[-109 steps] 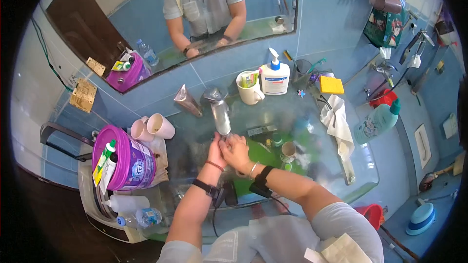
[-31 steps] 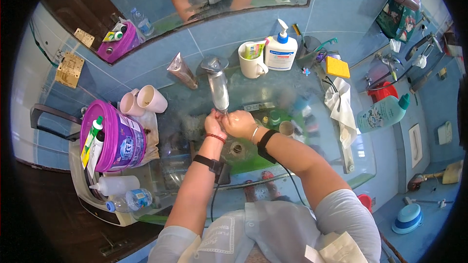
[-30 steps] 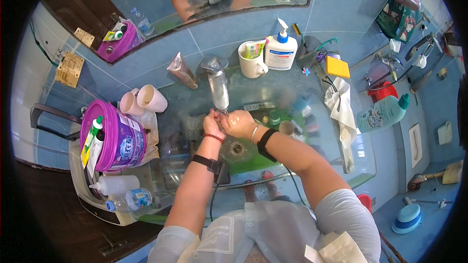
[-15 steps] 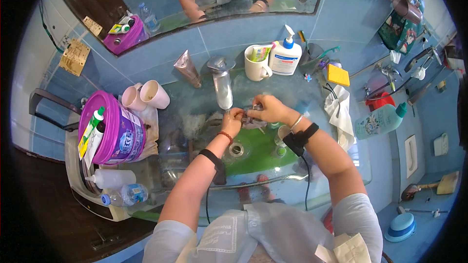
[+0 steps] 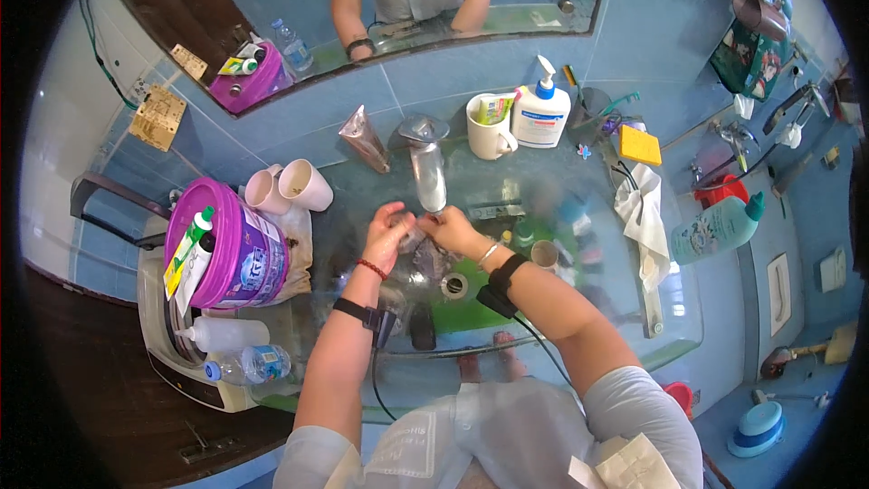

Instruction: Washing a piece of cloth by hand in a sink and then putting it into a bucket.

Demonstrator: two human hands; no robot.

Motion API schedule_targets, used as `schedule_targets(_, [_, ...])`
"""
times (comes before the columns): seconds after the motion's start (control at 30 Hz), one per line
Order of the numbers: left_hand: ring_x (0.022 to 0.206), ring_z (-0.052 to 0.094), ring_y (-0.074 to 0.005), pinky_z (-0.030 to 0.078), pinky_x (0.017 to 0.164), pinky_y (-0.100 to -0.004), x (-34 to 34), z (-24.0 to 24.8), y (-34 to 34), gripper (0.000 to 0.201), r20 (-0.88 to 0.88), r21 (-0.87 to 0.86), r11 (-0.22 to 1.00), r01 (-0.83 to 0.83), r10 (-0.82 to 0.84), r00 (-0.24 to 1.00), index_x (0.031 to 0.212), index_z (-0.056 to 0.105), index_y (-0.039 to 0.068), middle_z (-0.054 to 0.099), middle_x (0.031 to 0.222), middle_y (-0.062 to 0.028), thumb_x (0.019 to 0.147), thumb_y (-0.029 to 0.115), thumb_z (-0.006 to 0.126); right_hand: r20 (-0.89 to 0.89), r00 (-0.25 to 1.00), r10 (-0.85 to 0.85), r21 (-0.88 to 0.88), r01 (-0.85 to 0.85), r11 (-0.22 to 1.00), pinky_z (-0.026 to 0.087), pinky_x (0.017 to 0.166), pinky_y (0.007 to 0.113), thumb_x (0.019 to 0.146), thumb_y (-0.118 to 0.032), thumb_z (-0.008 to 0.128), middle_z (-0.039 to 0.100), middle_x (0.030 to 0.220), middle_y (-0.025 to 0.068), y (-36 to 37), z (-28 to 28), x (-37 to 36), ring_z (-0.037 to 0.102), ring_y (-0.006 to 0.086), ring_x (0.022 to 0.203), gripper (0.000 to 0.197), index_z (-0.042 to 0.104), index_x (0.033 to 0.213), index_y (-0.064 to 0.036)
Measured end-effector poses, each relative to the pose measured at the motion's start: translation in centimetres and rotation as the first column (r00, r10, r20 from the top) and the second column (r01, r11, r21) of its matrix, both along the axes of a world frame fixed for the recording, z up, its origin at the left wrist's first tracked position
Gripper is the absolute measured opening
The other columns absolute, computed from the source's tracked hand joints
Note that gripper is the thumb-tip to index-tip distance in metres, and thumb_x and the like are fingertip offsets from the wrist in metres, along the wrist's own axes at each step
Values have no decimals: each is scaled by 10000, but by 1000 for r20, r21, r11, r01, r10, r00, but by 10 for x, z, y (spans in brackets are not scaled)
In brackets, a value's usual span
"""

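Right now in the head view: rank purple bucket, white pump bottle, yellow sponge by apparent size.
1. purple bucket, clearly largest.
2. white pump bottle.
3. yellow sponge, smallest.
Fisheye bending near the rim makes true sizes unsure.

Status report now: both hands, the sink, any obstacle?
Left hand and right hand together under chrome tap, over clear glass sink. Held item, if any: cannot tell. Nothing blocks the hands.

Purple bucket (image 5: 237,249), yellow sponge (image 5: 641,146), white mug (image 5: 487,129), white pump bottle with blue top (image 5: 540,113), blue tiles (image 5: 634,45)
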State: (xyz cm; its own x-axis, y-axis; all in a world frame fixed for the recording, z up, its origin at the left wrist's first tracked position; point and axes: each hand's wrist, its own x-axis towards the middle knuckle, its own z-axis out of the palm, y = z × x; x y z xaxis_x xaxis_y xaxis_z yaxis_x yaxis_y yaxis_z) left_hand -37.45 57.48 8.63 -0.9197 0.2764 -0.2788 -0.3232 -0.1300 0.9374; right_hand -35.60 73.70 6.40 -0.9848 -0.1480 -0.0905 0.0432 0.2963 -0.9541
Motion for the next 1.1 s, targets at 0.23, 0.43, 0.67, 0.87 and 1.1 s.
schedule_targets(0.23, [898, 564, -124, 448, 788, -260, -4, -32, 9, 484, -20, -264, 912, 315, -332, 943, 1158, 503, -3, 586, 1026, -59, 690, -50, 618, 78, 981, -177, -162, 187, 969, 406, 621, 251, 890, -298, 539, 561, 771, -4, 46, -5, 2, 466, 83, 712, 349, 597, 954, 40])
schedule_targets(0.43, [788, 569, -150, 460, 698, -289, 3, -8, 53, 347, 276, 234, 971, -40, -27, 961, 1077, 541, 1, 576, 840, -25, 742, -31, 454, 226, 974, -13, -182, 55, 982, 423, 588, 256, 780, -205, 668, 586, 665, 6, 105, 27, 14, 488, 102, 610, 223, 633, 765, 15])
schedule_targets(0.67, [758, 544, -119, 424, 745, -247, -10, -19, 41, 293, 31, 81, 959, 270, -273, 961, 1063, 559, 44, 583, 875, -12, 780, 84, 498, 5, 995, 100, -433, -88, 897, 448, 697, 259, 704, -56, 667, 610, 910, 55, 47, 12, 18, 539, 110, 767, 426, 528, 1100, 15])
schedule_targets(0.87, [866, 561, -159, 420, 817, -284, -11, -13, -8, 360, -109, -294, 954, -60, 29, 994, 977, 562, 31, 594, 917, -64, 719, 244, 695, 264, 962, 75, -24, -71, 997, 458, 703, 252, 766, -75, 662, 615, 897, 34, 18, 30, 8, 563, 100, 798, 292, 576, 1032, 6])
schedule_targets(1.1, [922, 529, -136, 448, 731, -268, 5, -9, 27, 387, -248, -213, 950, 227, -277, 928, 934, 504, 50, 500, 1052, -71, 654, 94, 768, 180, 974, -136, -451, 205, 869, 431, 601, 224, 809, -103, 602, 597, 788, -1, 29, 31, 2, 521, 71, 670, 147, 593, 912, 1])
